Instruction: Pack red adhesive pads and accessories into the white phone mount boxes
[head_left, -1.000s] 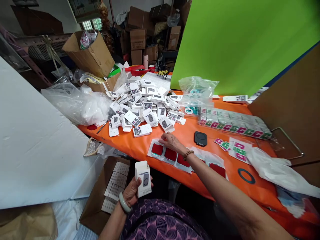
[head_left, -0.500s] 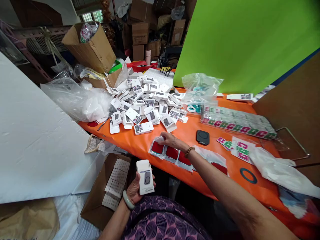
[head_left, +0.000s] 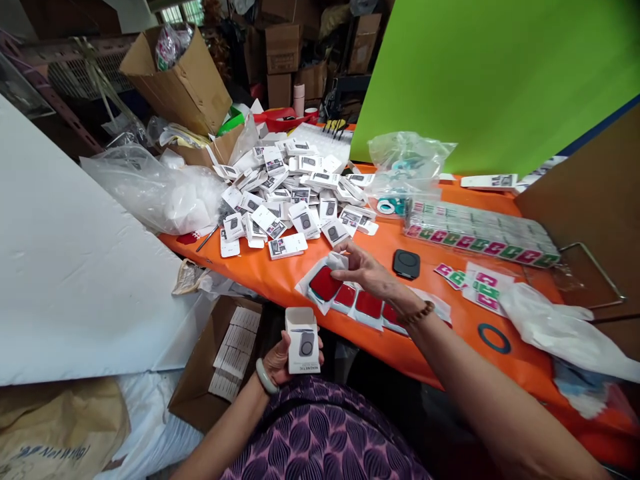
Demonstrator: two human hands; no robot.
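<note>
My left hand (head_left: 279,357) grips a small white carton (head_left: 303,341) printed with a dark square charger and the word MAGNETIC; its top flap stands up. Over the table's front edge, my right hand (head_left: 367,273) pinches a red-faced square pad in a white sleeve (head_left: 325,283), the near end of it tilted up. Beside it more red-faced pads in white sleeves (head_left: 369,305) lie overlapping in a row, partly hidden under my right forearm. A black square charger (head_left: 406,264) rests on the orange table just beyond that hand.
A heap of white cartons (head_left: 300,193) covers the table's middle. Below left stands a brown box (head_left: 195,380) packed with cartons. To the right are a plastic-wrapped stack (head_left: 483,230), a dark ring (head_left: 495,339) and a white glove (head_left: 560,327). A green panel (head_left: 490,87) rises behind.
My right hand has moved right and lifted the leftmost sleeved red pad partly off the row. My left hand with the carton has shifted slightly up and right; the view has tilted a little.
</note>
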